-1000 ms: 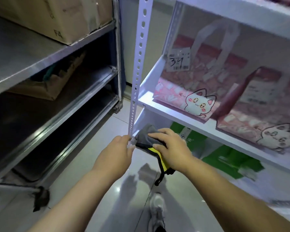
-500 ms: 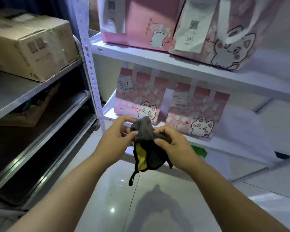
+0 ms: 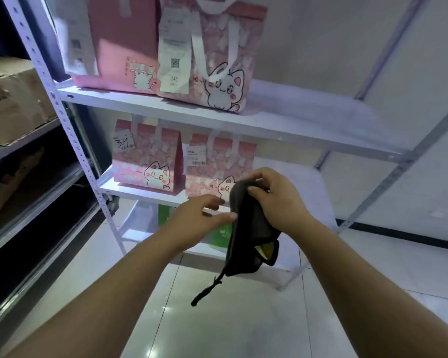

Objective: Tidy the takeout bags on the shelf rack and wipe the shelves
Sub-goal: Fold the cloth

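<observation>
Step in hand, as judged: preparing the cloth [image 3: 246,228] for wiping. The cloth is being held in the air in front of the shelf rack [image 3: 70,140], at 5 o'clock from the middle shelf [image 3: 140,193].

The right hand [image 3: 277,205] is gripping the cloth's upper part, with fingers and thumb clamped on the fabric. A cord [image 3: 207,288] is hanging from the cloth toward 7 o'clock. The left hand [image 3: 197,215] is reaching in from 9 o'clock, fingers extended and slightly apart, with the tips at the cloth's edge. Firm contact cannot be confirmed.

Pink takeout bags [image 3: 148,161] are standing on the middle shelf and on the upper shelf [image 3: 308,117] at 12 o'clock.

No shelf is being wiped yet. The next move is calling for the cloth to be folded into a flat pad in one hand. It then calls for a pass along the bare shelf surface at 1 o'clock, beside the bags.
</observation>
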`<state>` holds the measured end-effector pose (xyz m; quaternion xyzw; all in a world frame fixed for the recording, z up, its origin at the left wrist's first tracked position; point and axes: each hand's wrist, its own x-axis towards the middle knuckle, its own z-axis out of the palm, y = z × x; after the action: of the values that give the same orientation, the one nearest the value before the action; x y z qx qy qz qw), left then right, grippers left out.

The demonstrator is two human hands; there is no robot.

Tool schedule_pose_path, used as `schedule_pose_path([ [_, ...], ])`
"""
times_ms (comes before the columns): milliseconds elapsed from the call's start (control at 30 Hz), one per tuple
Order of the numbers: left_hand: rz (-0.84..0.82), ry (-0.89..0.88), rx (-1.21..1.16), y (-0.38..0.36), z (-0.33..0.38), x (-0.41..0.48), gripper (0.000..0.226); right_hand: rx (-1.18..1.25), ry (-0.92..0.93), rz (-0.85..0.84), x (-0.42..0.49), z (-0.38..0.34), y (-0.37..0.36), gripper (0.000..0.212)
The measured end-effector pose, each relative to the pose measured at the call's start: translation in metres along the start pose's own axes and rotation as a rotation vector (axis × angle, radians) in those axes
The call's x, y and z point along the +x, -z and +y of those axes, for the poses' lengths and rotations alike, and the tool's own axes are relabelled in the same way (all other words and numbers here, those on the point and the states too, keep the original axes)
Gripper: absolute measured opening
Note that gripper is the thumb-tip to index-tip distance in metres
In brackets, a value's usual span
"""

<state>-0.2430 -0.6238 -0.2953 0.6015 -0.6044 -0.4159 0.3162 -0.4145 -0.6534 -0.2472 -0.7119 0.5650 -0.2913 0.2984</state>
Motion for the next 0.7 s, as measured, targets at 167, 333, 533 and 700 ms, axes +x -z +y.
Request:
schedule_pose_path([
  [167, -0.08, -0.068, -0.056, -0.052, 0.037, -0.005, 0.043, -0.008, -0.049, 0.048, -0.014, 0.014, 0.055, 0.013],
  [333, 0.021, -0.13, 0.143, -0.076, 0.046, -0.006, 0.03, 0.053, -0.117, -0.087, -0.026, 0.015, 0.099, 0.024],
  [533, 0.049, -0.176, 0.437, -0.064, 0.052, -0.004, 0.019, -0.354, -0.055, -0.208, -0.037, 0.023, 0.137, 0.028],
  [700, 0.051, -0.234, 0.584, -0.037, 0.054, 0.002, 0.015, -0.634, -0.026, -0.195, -0.04, 0.048, 0.139, 0.026],
])
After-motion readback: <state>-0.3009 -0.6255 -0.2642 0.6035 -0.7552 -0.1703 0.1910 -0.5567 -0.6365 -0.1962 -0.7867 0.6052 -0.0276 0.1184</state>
